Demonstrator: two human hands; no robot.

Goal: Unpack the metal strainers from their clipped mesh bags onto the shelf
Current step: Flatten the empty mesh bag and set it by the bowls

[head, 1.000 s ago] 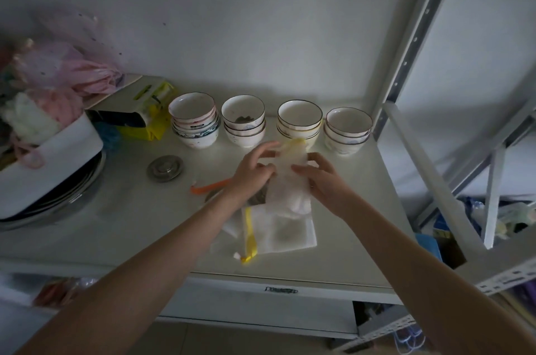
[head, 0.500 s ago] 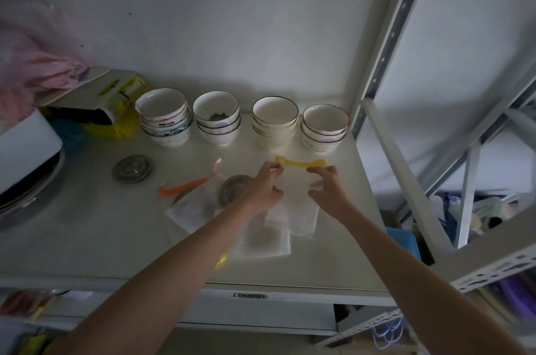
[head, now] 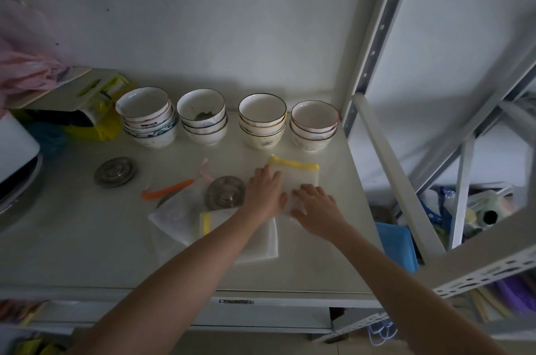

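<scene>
Both hands lie flat and open, palms down, on a white mesh bag with a yellow top edge (head: 301,177) spread on the shelf (head: 72,253). The left hand (head: 265,195) presses the bag's left side with fingers stretched toward the yellow band, and the right hand (head: 316,208) rests on its near right corner, fingers spread and pointing left, so that the fingertips of the two hands almost meet; neither hand grips anything. Just left of the left hand, touching or nearly touching its edge, sits one metal strainer (head: 225,192), a round disc with a knob in its middle, lying bare on the shelf. A second metal strainer (head: 115,172) lies well apart, further left. Between them are an orange clip (head: 166,189) and a pale pink clip (head: 204,170). Under the left forearm lies another mesh bag with a yellow edge (head: 255,241), overlapping a plain white mesh bag (head: 174,218) to its left. Along the back of the shelf stand four stacks of bowls (head: 229,118) in a row against a pale wall (head: 203,21). At the far left are a yellow and white box (head: 87,105) and pink plastic (head: 26,70). A grey perforated shelf upright (head: 374,44) rises at the right, and beyond it is a blue tray (head: 397,244) lower down.
</scene>
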